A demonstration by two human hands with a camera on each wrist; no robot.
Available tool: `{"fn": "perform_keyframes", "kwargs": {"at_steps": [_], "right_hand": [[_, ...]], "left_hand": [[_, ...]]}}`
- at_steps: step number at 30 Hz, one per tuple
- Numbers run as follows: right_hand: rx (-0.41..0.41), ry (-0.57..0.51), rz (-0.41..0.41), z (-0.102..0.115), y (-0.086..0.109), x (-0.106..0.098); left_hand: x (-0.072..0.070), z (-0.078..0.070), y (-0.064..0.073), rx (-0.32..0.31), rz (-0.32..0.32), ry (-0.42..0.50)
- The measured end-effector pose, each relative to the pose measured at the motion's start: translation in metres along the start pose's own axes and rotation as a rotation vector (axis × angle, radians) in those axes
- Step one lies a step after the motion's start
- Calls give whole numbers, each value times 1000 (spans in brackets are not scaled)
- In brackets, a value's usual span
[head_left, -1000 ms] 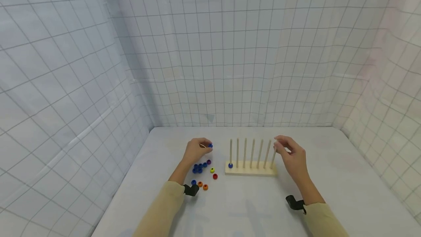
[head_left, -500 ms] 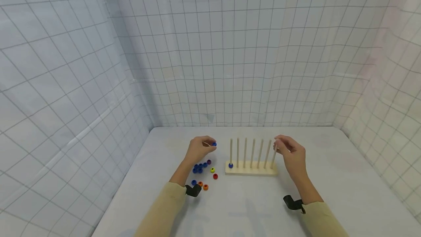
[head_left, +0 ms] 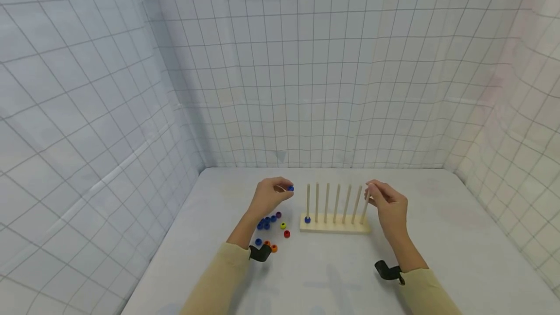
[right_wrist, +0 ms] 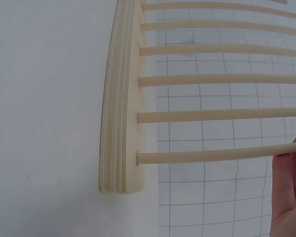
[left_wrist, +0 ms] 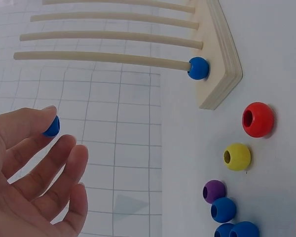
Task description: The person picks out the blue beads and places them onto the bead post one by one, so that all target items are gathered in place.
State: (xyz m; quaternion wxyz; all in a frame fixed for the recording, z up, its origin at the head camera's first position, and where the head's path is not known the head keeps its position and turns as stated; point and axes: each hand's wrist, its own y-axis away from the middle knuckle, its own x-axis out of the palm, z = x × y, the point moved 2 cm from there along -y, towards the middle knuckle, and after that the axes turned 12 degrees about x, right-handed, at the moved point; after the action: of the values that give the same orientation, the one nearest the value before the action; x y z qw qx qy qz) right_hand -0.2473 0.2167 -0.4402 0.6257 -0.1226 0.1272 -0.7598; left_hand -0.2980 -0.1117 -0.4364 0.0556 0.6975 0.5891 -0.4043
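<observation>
Between thumb and index finger, my left hand pinches a blue bead in the air, a short way left of the pegs. My right hand holds the upper part of the rightmost wooden peg with its fingertips. That peg stands in a pale wooden base that carries a row of several upright pegs. At the foot of the leftmost peg sits another blue bead. The other pegs bear no beads.
Left of the base, loose beads lie on the white table: a red bead, a yellow bead, a purple bead, several blue beads and orange beads. A gridded white sheet surrounds the table.
My left hand has moved to the right and slightly up with the blue bead, closer to the leftmost peg. My right hand stays at the rightmost peg.
</observation>
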Motion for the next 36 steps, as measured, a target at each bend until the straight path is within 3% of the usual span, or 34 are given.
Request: {"fn": "perform_keyframes", "kwargs": {"at_steps": [13, 21, 27, 36], "right_hand": [[7, -22, 6, -2, 0, -1], [3, 37, -13, -2, -1, -1], [15, 85, -30, -4, -3, -1], [-16, 117, -51, -34, -11, -7]], "left_hand": [[-3, -24, 1, 36, -10, 38], [-6, -36, -1, 99, -29, 53], [-8, -44, -1, 102, -40, 68], [-4, -46, -3, 132, -56, 121]]}}
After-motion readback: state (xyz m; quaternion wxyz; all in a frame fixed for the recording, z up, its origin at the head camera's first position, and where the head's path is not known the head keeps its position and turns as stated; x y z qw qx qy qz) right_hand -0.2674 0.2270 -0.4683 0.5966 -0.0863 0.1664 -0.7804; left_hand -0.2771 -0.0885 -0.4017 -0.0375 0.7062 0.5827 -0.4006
